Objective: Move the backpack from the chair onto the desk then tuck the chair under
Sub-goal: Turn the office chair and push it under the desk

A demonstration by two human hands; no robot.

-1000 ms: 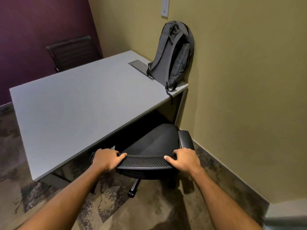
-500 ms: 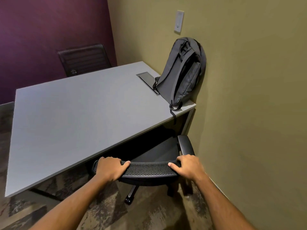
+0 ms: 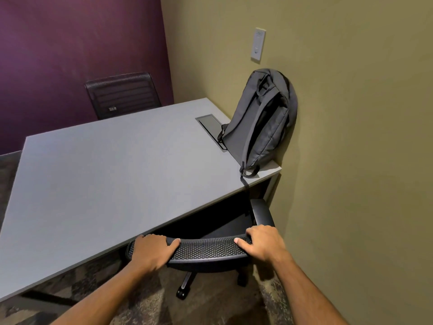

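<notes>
Walls: purple wall (image 3: 70,55) far left, olive wall (image 3: 351,137) right with a white plate (image 3: 258,44).
Floor: mottled carpet (image 3: 140,301).
Furniture: second dark chair (image 3: 123,96) far.

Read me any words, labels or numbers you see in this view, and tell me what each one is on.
No text here can be read.
Wall plate above the backpack: faint markings, too small to read.
Far chair behind the desk: a small light tag on its backrest, too blurred to read.
</notes>
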